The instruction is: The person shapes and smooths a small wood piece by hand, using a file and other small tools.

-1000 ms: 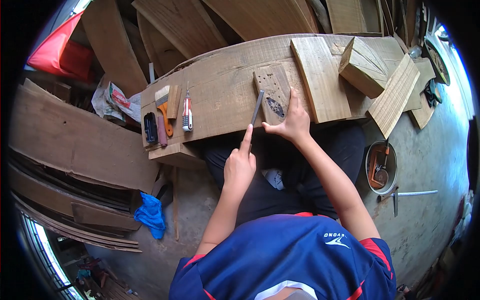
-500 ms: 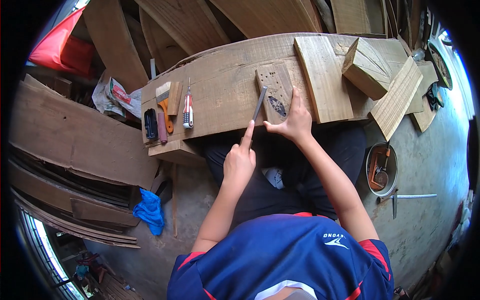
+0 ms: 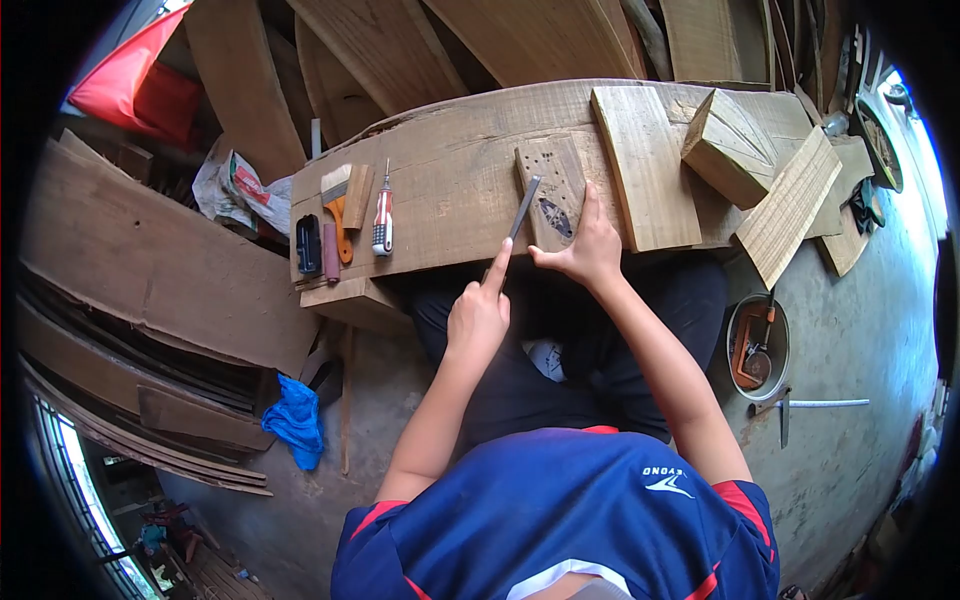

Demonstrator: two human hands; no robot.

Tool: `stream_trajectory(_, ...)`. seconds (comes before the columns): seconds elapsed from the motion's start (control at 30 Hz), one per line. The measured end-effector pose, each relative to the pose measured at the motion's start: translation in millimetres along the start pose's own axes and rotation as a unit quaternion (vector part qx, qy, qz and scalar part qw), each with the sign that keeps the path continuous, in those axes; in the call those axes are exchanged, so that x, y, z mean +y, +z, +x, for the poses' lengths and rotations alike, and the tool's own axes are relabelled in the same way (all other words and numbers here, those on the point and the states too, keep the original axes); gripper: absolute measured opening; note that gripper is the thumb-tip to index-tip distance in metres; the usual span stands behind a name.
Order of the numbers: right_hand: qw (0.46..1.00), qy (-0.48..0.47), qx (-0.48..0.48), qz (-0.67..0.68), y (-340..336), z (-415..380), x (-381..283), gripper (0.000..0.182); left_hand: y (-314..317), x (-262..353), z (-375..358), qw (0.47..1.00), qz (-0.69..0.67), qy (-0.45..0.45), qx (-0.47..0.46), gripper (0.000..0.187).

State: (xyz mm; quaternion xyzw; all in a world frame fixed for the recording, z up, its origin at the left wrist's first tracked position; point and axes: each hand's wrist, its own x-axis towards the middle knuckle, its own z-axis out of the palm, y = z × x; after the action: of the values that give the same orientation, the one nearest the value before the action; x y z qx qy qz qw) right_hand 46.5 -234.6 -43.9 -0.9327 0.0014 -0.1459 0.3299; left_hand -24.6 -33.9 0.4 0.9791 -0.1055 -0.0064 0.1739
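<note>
My left hand (image 3: 478,318) is closed around a chisel (image 3: 524,208), its index finger stretched along the flat metal blade. The handle is mostly hidden in the palm. The blade's tip lies over the left part of a small wooden block (image 3: 566,178), which has several small dark holes and a dark carved oval mark. Thumb at the block's near edge and fingers along its right side, my right hand (image 3: 590,248) holds it on the thick plank bench (image 3: 450,170).
A screwdriver (image 3: 384,215), paintbrush (image 3: 338,225) and black case (image 3: 308,245) lie on the left of the bench. Right of the block are a flat board (image 3: 648,170) and a thick wood block (image 3: 728,150). A bucket (image 3: 733,350) with tools stands on the floor.
The view has shifted slightly. My left hand and the chisel have moved only a little against the block; my right hand keeps its place on it.
</note>
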Motion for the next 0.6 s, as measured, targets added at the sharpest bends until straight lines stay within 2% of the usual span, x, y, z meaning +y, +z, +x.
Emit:
stream_trajectory(0.3,1.0,0.014,-0.011,-0.009,0,0,0,0.139,-34,3,-39,0.996,-0.083,0.005,0.004,0.081)
stream_trajectory(0.43,1.0,0.013,-0.006,-0.006,-1,-1,-1,0.138,-40,3,-35,0.999,-0.039,-0.006,-0.019,0.079)
stream_trajectory(0.47,1.0,0.016,-0.01,-0.001,-1,-1,-2,0.138,-37,-2,-35,0.999,-0.047,-0.006,-0.016,0.07)
stream_trajectory(0.6,0.999,0.032,-0.033,0.016,-6,1,-5,0.137,-46,-1,-28,0.998,-0.062,-0.004,-0.022,0.055)
